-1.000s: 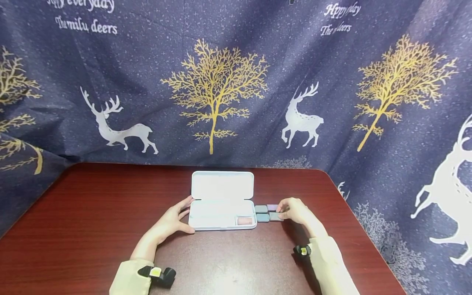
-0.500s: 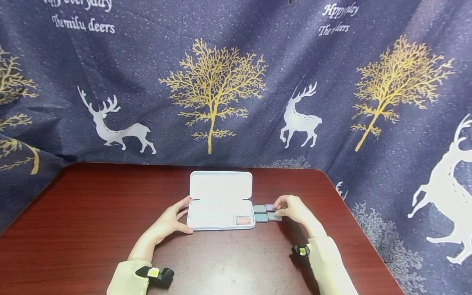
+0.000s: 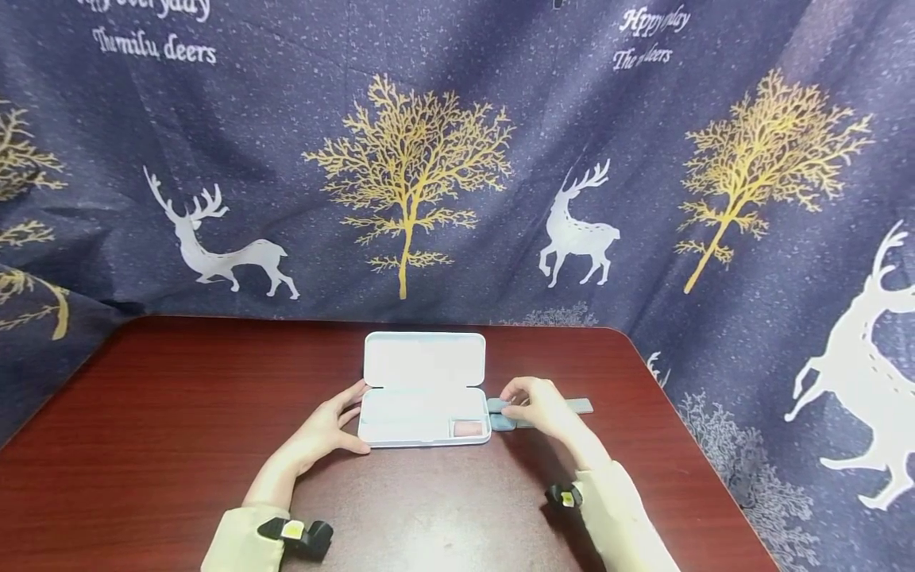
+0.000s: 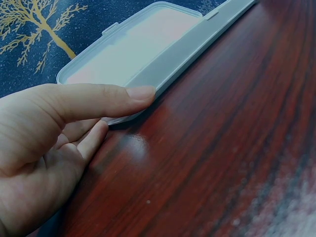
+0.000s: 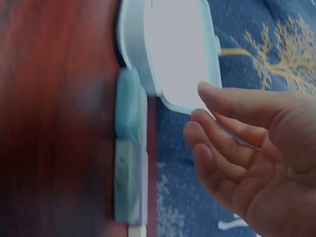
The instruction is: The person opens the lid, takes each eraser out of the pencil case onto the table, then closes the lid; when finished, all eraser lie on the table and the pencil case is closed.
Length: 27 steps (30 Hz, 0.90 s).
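Observation:
A white pencil case [image 3: 422, 417] lies on the table with its lid [image 3: 425, 360] raised at the back. My left hand [image 3: 325, 429] grips its left end; in the left wrist view the thumb [image 4: 140, 94] lies along the front wall. My right hand [image 3: 542, 409] hovers over several small flat blocks at the case's right end, and no object shows between its fingers. A teal block [image 5: 128, 103] is nearest the case, with a grey-green block [image 5: 127, 182] beside it in the right wrist view. A pinkish piece [image 3: 468, 429] sits in the case's front right compartment.
A pale grey-green strip [image 3: 580, 406] shows beyond the right hand, partly hidden by it. The dark red table [image 3: 214, 397] has rounded far corners. Behind it hangs a blue cloth [image 3: 457, 79] with deer and trees.
My right hand has moved left from the farther blocks to above those nearest the case, uncovering the pale strip on its right. The left hand keeps its hold on the case. The view shifts slightly.

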Available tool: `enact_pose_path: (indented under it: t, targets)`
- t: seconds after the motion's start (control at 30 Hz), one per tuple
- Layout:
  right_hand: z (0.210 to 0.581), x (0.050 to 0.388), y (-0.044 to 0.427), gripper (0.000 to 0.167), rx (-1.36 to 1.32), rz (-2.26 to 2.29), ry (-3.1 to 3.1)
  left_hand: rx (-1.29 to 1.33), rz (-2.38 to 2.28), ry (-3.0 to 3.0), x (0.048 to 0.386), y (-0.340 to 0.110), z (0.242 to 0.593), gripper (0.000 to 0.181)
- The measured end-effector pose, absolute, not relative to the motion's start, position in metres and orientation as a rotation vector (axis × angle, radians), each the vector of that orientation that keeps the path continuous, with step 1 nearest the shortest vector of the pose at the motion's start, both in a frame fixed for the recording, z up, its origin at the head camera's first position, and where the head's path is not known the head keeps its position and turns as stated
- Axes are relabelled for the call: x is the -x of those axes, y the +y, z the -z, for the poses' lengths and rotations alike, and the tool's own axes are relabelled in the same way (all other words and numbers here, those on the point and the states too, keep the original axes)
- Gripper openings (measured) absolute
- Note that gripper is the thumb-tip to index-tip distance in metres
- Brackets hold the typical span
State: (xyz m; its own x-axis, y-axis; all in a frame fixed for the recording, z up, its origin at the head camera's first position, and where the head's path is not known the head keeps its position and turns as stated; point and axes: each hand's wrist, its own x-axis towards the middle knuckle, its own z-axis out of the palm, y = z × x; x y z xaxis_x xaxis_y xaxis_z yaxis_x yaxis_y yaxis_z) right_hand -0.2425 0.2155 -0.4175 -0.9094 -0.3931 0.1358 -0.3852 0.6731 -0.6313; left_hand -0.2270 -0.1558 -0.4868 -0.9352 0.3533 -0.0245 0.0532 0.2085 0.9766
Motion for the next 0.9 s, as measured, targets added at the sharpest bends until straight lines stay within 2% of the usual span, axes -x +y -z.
enact_pose_path:
  t: [0.37,0.9]
  targets:
    - [0.421,0.231,0.186,0.017,0.768,1.049,2.796,-0.400,-1.799,2.228,0.226,-0.156,0.485,0.113]
    - [0.428,0.226,0.174,0.018,0.912,0.906,2.754,-0.401,-1.797,2.236,0.228,-0.156,0.487,0.114]
